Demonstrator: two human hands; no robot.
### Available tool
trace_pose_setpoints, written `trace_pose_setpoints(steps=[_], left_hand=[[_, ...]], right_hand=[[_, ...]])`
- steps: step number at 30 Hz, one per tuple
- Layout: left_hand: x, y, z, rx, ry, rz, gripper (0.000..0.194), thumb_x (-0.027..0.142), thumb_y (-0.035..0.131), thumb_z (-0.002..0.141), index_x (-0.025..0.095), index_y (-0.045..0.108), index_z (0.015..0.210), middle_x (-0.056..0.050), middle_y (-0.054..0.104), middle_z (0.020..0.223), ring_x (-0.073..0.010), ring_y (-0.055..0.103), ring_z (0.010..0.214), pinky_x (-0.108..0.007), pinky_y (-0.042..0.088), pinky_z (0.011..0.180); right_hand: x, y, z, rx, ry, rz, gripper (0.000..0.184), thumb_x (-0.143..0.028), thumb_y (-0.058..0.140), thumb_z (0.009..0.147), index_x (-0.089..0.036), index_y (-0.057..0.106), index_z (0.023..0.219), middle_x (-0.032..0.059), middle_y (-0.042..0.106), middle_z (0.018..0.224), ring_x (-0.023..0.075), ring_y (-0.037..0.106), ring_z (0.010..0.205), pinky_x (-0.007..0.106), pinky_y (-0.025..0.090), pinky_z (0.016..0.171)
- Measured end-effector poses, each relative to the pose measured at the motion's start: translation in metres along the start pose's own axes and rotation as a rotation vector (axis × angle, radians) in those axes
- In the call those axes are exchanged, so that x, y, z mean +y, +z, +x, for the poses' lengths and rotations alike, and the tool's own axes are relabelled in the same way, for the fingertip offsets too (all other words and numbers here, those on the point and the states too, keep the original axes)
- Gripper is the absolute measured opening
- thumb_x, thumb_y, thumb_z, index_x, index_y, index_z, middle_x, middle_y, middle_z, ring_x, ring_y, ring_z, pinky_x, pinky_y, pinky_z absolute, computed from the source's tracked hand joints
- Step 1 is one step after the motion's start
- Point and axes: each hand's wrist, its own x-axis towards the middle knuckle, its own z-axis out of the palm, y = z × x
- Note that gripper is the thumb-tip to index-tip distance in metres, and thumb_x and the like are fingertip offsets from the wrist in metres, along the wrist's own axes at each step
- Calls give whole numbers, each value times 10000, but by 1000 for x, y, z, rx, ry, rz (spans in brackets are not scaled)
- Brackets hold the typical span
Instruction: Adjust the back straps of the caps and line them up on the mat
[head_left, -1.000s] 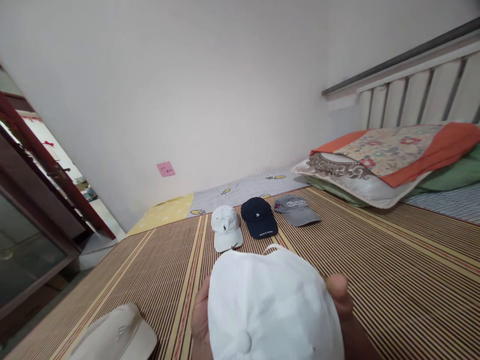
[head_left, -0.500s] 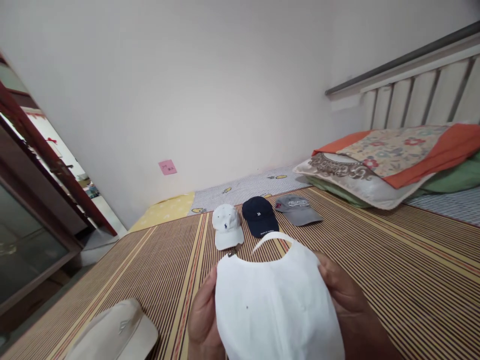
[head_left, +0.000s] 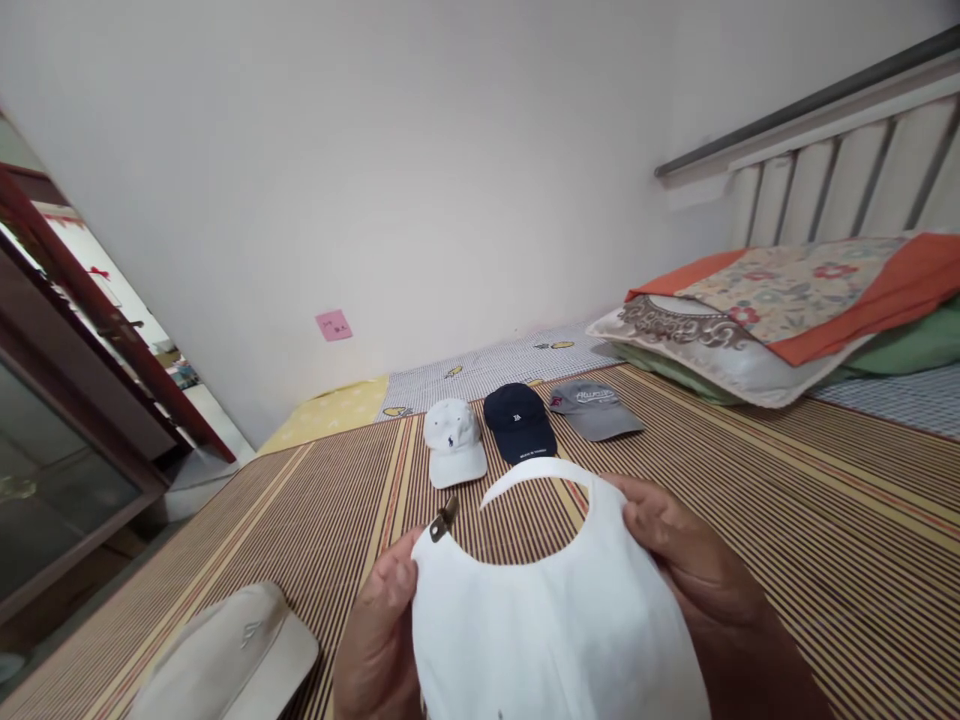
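Observation:
Between my hands is a white baseball cap (head_left: 555, 630), its back opening facing up and away from me. My left hand (head_left: 379, 630) grips the cap's left edge, beside a dark metal buckle (head_left: 443, 520). The right edge is pinched in my right hand (head_left: 697, 570), near where the loose white strap (head_left: 536, 468) joins the cap. The strap curves over the opening, its free end apart from the buckle. Beyond lie a white cap with a small dark emblem (head_left: 454, 440), a navy cap (head_left: 517, 420) and a grey cap (head_left: 596, 410), side by side.
A beige cap (head_left: 232, 655) lies at the lower left on the striped mat (head_left: 315, 540). Pillows with an orange floral cover (head_left: 802, 290) are piled at the right by the headboard (head_left: 847, 185). A pink note (head_left: 333, 325) is stuck on the wall.
My hands have moved a little apart and the held cap's back opening has widened. The strap's free end has shifted left, and the buckle shows more fully.

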Motion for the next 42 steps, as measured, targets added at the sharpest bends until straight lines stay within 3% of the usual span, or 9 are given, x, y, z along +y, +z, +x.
trace_pose_setpoints(steps=[5, 9, 13, 17, 23, 30, 34, 39, 42], left_hand=[[1, 2, 3, 166, -32, 116, 418, 427, 965, 612, 196, 758, 893, 11, 720, 681, -124, 644, 559, -220, 540, 558], [4, 12, 7, 274, 61, 143, 456, 446, 979, 583, 194, 733, 874, 26, 710, 733, -95, 617, 605, -185, 513, 585], [2, 12, 10, 126, 133, 283, 316, 442, 876, 762, 191, 693, 817, 50, 613, 688, -71, 527, 598, -164, 438, 567], [-6, 7, 18, 21, 139, 396, 263, 444, 785, 867, 203, 678, 868, 42, 598, 720, -86, 502, 636, -183, 408, 591], [-9, 3, 31, -19, 147, 603, 296, 468, 698, 929, 190, 658, 839, 28, 554, 702, -109, 448, 632, -217, 356, 582], [-1, -24, 28, -90, 100, 600, 261, 445, 678, 942, 194, 660, 869, 18, 545, 747, -133, 450, 684, -238, 379, 638], [1, -30, 27, -196, 34, 663, 291, 444, 661, 952, 185, 654, 819, 19, 530, 735, -131, 445, 685, -242, 374, 651], [-2, -22, 29, -224, -45, 695, 336, 496, 676, 925, 180, 652, 813, 18, 536, 716, -135, 453, 669, -245, 371, 640], [-6, -20, 31, -258, -89, 709, 323, 484, 676, 927, 180, 653, 816, 22, 529, 711, -133, 447, 660, -241, 359, 626]], right_hand=[[-2, 1, 3, -17, 20, -77, 381, -505, 904, 713, -174, 725, 768, 0, 646, 634, 107, 546, 519, 205, 425, 507], [-9, -3, 13, -73, -145, -340, 327, -495, 801, 844, -183, 734, 769, -11, 619, 665, 108, 524, 574, 206, 392, 525], [-21, -2, 18, -76, -301, -737, 225, -412, 678, 956, -217, 760, 880, 9, 688, 825, 162, 602, 767, 256, 453, 682], [-17, -5, 24, -12, -344, -887, 178, -368, 638, 965, -229, 748, 953, 25, 743, 933, 208, 650, 867, 296, 460, 733], [-7, -14, 32, 16, -290, -954, 170, -307, 595, 959, -214, 733, 993, 27, 750, 909, 208, 649, 843, 317, 453, 756], [-7, -26, 28, -231, -93, -805, 220, -388, 636, 939, -193, 731, 982, 32, 710, 911, 196, 616, 838, 305, 453, 742], [2, -34, 29, -246, 28, -780, 291, -446, 663, 925, -180, 735, 1016, 24, 702, 880, 175, 601, 783, 286, 420, 693], [5, -24, 27, -219, 116, -856, 321, -472, 673, 912, -186, 757, 1032, 17, 710, 790, 165, 599, 704, 273, 392, 630], [4, -13, 25, -192, 166, -903, 239, -373, 748, 831, -192, 756, 986, 15, 733, 738, 172, 626, 679, 271, 403, 612]])
